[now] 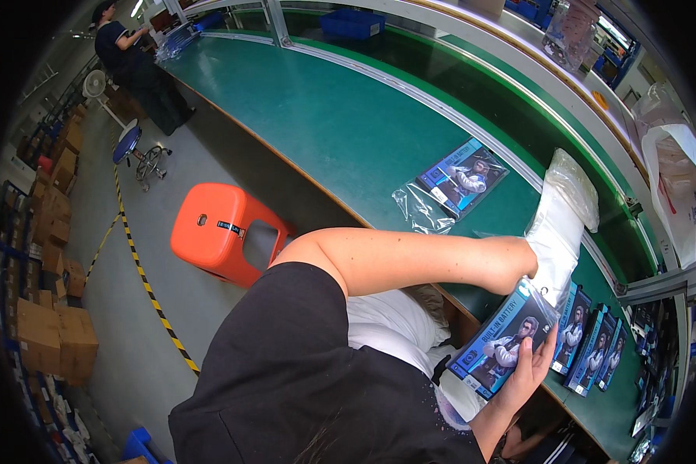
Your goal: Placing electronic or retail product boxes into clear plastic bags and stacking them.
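The right hand (pixel 524 379) curls around a flat blue-and-black box (pixel 491 352) by the long green bench (pixel 317 131), thumb on its front, likely keeping it steady. The left hand (pixel 518 264) is at some shiny white plastic (pixel 558 224); its fingers are hidden, so I can't tell how open it is.

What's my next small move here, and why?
Perhaps peel one layer off the white stack, seemingly bags, with your left hand: it looks right at the stack, partly hidden; your right hand holds a box, and another box lies in clear plastic.
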A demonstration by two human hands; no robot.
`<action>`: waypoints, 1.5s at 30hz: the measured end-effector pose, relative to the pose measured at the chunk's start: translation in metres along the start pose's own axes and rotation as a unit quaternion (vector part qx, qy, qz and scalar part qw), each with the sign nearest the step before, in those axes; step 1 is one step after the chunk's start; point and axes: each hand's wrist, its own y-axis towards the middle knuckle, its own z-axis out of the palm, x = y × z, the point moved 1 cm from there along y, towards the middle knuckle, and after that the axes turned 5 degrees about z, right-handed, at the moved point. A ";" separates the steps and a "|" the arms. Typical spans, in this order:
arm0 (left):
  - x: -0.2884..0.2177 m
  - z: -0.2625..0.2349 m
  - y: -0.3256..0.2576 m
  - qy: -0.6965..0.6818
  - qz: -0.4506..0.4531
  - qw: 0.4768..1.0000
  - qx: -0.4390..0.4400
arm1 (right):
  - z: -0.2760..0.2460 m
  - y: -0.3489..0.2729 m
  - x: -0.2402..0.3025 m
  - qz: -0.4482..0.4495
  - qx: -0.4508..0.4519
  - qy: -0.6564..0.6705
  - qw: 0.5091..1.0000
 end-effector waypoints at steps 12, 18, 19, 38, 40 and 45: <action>-0.010 0.018 -0.021 0.063 0.184 0.980 0.046 | -0.022 0.000 0.004 0.099 -0.031 0.027 0.994; -0.006 0.030 -0.024 -0.310 -0.129 0.940 -0.066 | -0.010 -0.011 0.012 0.053 -0.077 0.074 0.993; -0.007 0.038 -0.023 -0.395 -0.182 0.898 -0.062 | -0.007 -0.012 0.015 0.037 -0.069 0.076 0.994; -0.073 0.053 -0.032 -0.760 -0.233 0.606 0.015 | -0.008 -0.007 0.048 -0.138 0.028 -0.195 0.971; -0.079 0.051 -0.033 -0.782 -0.160 0.599 0.065 | -0.014 -0.018 0.053 -0.186 -0.006 -0.182 0.965; -0.068 0.031 -0.041 -0.680 -0.127 0.688 0.220 | -0.013 -0.032 0.081 -0.397 -0.172 -0.094 0.897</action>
